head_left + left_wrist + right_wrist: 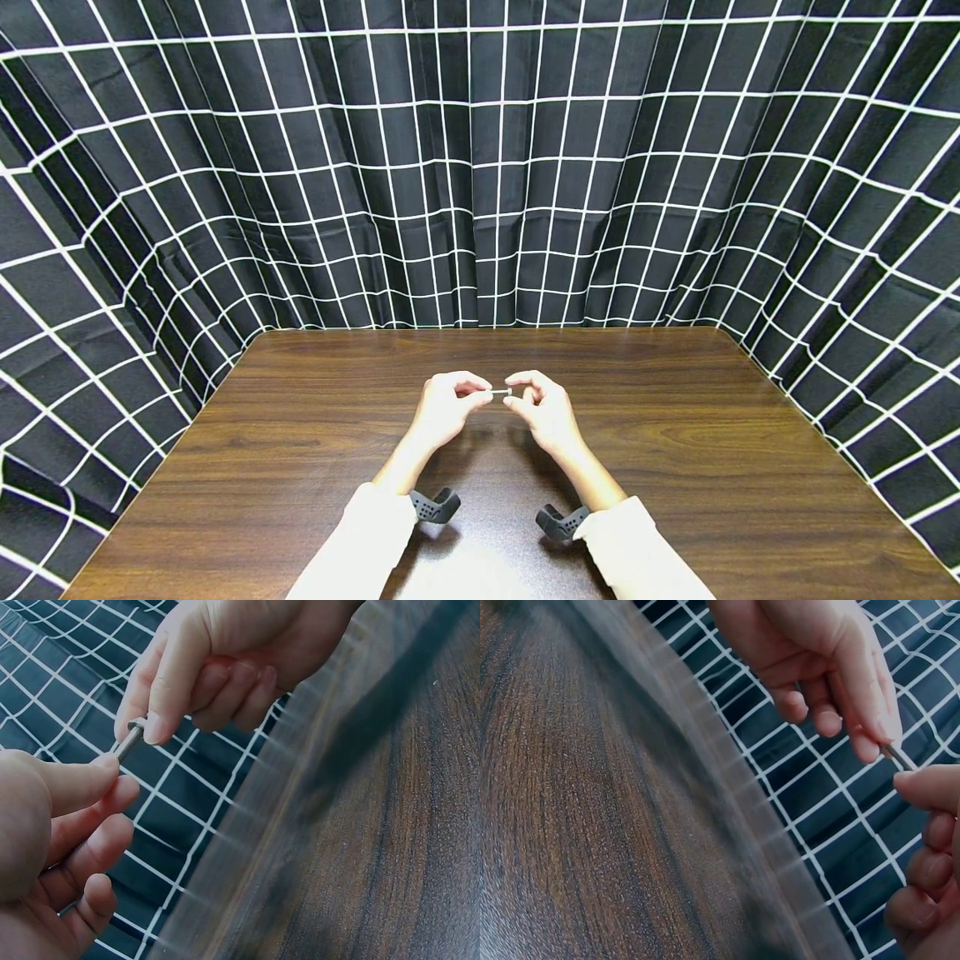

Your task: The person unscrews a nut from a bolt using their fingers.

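Observation:
A small metal bolt is held level in the air above the table, between the two hands. My left hand pinches the end of its shank between thumb and forefinger. At the other end, the thumb and forefinger of my right hand are around the wider head. In the left wrist view the bolt shows its head between the right fingertips, the other right fingers curled in. The right wrist view shows only a short stretch of the bolt; fingertips hide both its ends.
A brown wood-grain table lies under both hands. Behind and beside it hangs a black curtain with a white grid. Dark wrist mounts sit near the light sleeves.

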`<state>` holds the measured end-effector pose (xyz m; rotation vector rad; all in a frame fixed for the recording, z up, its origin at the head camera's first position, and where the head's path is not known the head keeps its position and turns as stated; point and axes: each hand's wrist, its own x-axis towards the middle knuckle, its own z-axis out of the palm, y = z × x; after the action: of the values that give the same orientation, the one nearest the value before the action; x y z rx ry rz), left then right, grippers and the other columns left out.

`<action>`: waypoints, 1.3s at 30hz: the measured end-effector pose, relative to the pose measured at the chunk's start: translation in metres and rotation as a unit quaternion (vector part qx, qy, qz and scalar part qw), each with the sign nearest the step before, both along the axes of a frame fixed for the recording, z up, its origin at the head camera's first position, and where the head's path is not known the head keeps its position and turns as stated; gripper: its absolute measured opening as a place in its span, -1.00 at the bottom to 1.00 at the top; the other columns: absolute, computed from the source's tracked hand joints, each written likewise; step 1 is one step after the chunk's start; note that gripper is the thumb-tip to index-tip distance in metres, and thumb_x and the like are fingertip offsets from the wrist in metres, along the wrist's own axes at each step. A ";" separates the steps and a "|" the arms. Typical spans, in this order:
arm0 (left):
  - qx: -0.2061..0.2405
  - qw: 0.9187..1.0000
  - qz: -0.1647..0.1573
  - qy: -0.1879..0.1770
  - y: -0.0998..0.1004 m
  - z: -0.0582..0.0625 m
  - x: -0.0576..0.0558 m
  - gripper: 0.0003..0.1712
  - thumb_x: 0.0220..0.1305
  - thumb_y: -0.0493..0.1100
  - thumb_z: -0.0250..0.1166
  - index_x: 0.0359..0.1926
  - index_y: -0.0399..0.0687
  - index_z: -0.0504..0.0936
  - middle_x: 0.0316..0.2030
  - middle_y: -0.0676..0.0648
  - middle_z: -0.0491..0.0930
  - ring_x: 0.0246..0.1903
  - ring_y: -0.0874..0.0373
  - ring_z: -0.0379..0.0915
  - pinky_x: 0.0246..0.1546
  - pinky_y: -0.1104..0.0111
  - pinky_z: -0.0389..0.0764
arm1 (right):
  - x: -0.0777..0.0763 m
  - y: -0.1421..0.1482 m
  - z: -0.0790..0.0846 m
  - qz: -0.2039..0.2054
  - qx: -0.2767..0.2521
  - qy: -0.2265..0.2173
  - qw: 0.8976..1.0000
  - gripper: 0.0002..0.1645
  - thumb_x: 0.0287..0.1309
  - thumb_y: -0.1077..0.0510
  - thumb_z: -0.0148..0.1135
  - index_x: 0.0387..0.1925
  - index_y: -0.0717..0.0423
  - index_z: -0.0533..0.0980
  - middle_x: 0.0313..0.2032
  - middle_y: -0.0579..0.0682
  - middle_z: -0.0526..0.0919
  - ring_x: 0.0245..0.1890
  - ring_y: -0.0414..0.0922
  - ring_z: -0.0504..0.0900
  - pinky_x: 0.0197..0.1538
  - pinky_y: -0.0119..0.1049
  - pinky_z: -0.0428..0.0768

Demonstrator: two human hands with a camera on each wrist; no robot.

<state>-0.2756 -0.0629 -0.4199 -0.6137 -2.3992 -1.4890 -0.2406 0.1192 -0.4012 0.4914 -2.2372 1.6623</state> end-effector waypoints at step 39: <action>-0.003 1.000 -0.010 -0.004 0.002 -0.001 0.002 -0.94 0.13 -0.21 0.41 -0.33 -0.03 0.72 -0.52 0.12 0.67 -0.55 0.27 0.54 -0.47 0.41 0.51 | -0.020 0.005 -0.028 -0.051 0.016 -0.032 0.998 -0.71 0.21 0.13 0.28 -0.53 0.25 0.58 -0.75 -0.15 0.33 -0.65 -0.22 0.26 -0.53 -0.35 0.21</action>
<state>-0.2740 -0.0605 -0.4209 -0.6374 -2.4112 -1.4953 -0.2602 0.1244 -0.4292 0.3306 -2.2972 1.6145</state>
